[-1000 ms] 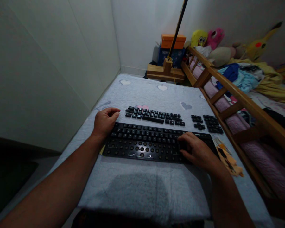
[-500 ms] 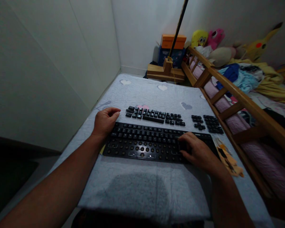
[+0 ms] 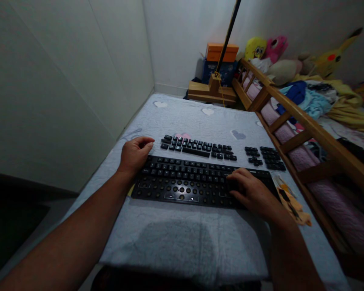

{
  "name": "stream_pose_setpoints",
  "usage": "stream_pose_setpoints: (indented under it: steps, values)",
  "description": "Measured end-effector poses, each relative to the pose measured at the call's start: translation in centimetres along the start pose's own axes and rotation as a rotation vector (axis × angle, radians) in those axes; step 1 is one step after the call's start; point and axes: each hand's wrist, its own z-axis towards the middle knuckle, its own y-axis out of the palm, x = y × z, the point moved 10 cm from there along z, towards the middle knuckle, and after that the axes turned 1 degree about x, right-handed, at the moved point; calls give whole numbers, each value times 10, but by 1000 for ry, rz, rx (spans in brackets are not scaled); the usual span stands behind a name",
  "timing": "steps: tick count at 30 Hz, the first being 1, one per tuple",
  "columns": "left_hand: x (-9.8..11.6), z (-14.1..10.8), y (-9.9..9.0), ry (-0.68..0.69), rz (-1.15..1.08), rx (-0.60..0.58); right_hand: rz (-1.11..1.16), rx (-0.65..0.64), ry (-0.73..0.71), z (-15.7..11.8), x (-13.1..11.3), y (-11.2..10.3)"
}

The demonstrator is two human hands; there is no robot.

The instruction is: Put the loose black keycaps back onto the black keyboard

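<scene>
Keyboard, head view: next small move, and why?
Probably steady the left end of the keyboard with the left hand: the right hand is bent over its right part, while the left hand curls near the far left corner without visibly gripping it.

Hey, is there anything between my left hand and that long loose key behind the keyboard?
Yes: a few short loose keycaps lie directly between your left hand and the long key. They sit low; nothing visible blocks the space above them.
</scene>
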Motion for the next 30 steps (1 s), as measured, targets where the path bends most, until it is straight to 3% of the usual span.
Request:
stream_pose_setpoints:
  steps: [19,30]
  values:
    - [-2,1,2,-12,16,-1,3,42,-14,0,2,-1]
    - [-2,1,2,-10,14,-8,-32,-4,-27,1,-2,3]
